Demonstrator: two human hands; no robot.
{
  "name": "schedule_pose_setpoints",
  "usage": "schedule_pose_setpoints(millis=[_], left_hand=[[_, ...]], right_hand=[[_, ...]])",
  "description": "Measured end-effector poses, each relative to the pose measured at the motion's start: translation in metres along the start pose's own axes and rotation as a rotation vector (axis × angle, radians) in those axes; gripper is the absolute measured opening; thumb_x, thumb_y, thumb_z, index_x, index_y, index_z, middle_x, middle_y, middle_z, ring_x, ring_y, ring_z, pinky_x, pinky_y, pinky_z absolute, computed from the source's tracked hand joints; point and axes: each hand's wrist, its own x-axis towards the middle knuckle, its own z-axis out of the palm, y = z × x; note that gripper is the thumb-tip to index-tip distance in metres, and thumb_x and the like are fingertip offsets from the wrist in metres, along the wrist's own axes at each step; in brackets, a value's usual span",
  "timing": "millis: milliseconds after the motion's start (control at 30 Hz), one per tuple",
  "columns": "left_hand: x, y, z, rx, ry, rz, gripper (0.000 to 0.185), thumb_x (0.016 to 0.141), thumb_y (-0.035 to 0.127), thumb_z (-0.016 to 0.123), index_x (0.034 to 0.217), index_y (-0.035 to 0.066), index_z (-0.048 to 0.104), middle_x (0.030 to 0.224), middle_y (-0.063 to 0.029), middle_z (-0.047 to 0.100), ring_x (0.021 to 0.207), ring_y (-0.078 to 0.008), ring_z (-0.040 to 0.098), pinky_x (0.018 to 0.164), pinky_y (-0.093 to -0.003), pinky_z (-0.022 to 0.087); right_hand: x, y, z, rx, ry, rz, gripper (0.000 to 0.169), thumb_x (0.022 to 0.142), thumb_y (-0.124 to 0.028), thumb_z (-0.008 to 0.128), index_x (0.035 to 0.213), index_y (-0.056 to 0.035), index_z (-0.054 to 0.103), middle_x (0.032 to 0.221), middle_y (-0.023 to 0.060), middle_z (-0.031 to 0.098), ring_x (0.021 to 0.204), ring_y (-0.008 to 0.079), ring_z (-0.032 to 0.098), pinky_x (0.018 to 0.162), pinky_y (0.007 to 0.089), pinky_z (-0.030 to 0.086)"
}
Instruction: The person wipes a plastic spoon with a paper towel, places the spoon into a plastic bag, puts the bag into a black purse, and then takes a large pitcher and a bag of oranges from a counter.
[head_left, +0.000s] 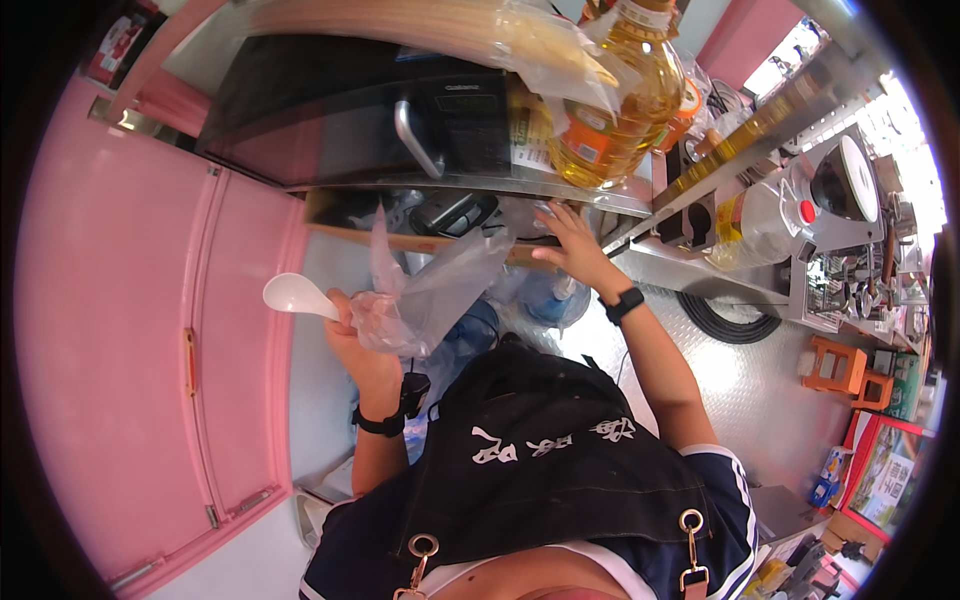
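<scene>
My left hand (365, 358) is closed around a white soup spoon (291, 293) and a crumpled clear plastic bag (442, 289). The spoon's bowl points left, while the bag spreads out to the right. My right hand (583, 253) reaches over the right end of a cardboard box (352, 231) on the lower shelf, fingers apart. Clear plastic (521, 214) lies by its fingertips; whether they touch it is not plain. Inside the box sits a black and silver device (454, 212) with a cable.
Above the box, a metal shelf (480, 181) bears a black Galanz microwave (360, 112) and a large oil bottle (622, 112). Blue water jugs (551, 296) stand below. Pink doors (127, 315) rise on the left. A black hose coil (727, 322) and orange stools (834, 366) are at right.
</scene>
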Motion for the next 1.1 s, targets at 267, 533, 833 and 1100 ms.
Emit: schedule_pose_setpoints(millis=[267, 533, 833, 1100], left_hand=[[-0.076, -0.015, 0.086, -0.001, -0.350, -0.128, 0.042, 0.080, -0.011, 0.066, 0.080, 0.013, 0.031, 0.076, -0.0102, 0.065, 0.071, -0.0158, 0.065, 0.066, -0.0255, 0.052], [-0.182, -0.044, 0.198, -0.071, -0.565, -0.338, 0.044, 0.079, -0.007, 0.071, 0.079, 0.013, 0.032, 0.074, -0.0113, 0.065, 0.068, -0.0142, 0.063, 0.060, -0.0238, 0.049], [-0.302, -0.116, 0.342, -0.922, -1.419, -1.067, 0.037, 0.080, 0.004, 0.073, 0.080, 0.012, 0.037, 0.069, -0.0137, 0.061, 0.055, -0.0144, 0.054, 0.049, -0.0264, 0.044], [-0.397, -0.137, 0.426, -0.914, -1.496, -1.561, 0.025, 0.090, 0.009, 0.064, 0.085, 0.008, 0.040, 0.072, -0.0143, 0.058, 0.052, -0.0147, 0.049, 0.046, -0.0258, 0.043]], right_hand=[[-0.100, -0.086, -0.078, 0.585, -0.002, -0.179, 0.092, 0.073, -0.027, 0.083, 0.148, -0.0112, 0.033, 0.154, 0.0128, 0.031, 0.143, 0.0331, 0.028, 0.116, 0.0438, 0.023], [-0.264, -0.036, -0.153, 0.846, 0.142, 0.105, 0.015, 0.084, -0.003, 0.065, 0.099, -0.0041, 0.066, 0.128, 0.0107, 0.059, 0.124, 0.0267, 0.051, 0.107, 0.0394, 0.037], [-0.463, 0.011, -0.200, 1.145, 0.516, 0.378, 0.036, 0.101, -0.021, 0.049, 0.132, -0.0032, 0.049, 0.130, 0.0099, 0.057, 0.125, 0.0178, 0.050, 0.107, 0.0326, 0.037], [-0.596, 0.023, -0.210, 1.390, 0.725, 0.333, 0.070, 0.088, -0.038, 0.069, 0.139, 0.0013, 0.043, 0.134, 0.0100, 0.053, 0.126, 0.0193, 0.048, 0.108, 0.0342, 0.035]])
